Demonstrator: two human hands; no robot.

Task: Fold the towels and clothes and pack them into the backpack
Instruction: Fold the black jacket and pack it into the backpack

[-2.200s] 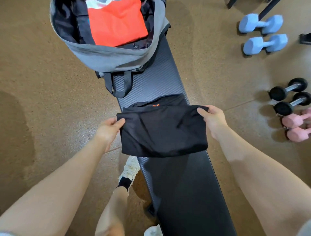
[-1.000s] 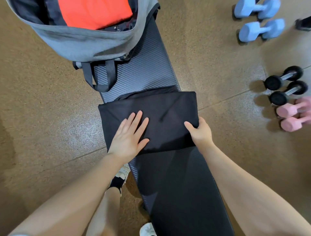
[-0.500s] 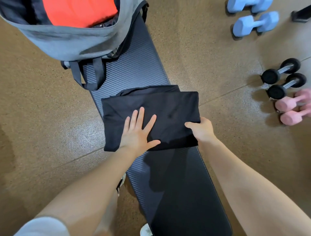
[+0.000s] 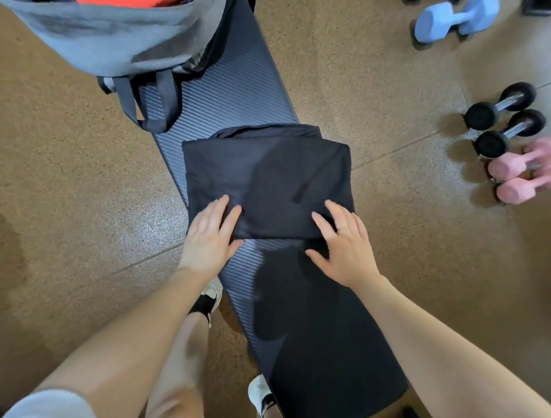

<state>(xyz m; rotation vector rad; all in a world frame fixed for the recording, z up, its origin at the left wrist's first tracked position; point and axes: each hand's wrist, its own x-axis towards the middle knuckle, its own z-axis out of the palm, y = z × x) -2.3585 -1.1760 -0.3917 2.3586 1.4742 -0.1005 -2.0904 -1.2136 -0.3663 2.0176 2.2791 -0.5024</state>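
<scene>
A folded black garment (image 4: 268,182) lies across the dark padded bench (image 4: 313,328). My left hand (image 4: 208,238) rests flat with straight fingers on its near left corner. My right hand (image 4: 346,247) lies flat on its near right corner, fingers spread. At the top left, on the far end of the bench, stands the grey backpack (image 4: 113,38), with a strip of an orange item (image 4: 119,2) showing inside at the frame's top edge. Its dark strap loop (image 4: 149,104) hangs down toward the garment.
Blue dumbbells (image 4: 453,21), black dumbbells (image 4: 504,119) and pink dumbbells (image 4: 521,176) lie on the brown floor to the right of the bench. My leg and a white shoe (image 4: 211,295) are at the bench's left side, another shoe (image 4: 261,393) near the bottom.
My left hand slid from the middle of the garment to its near left corner. My right hand let go of the right edge and now lies flat on the near right corner.
</scene>
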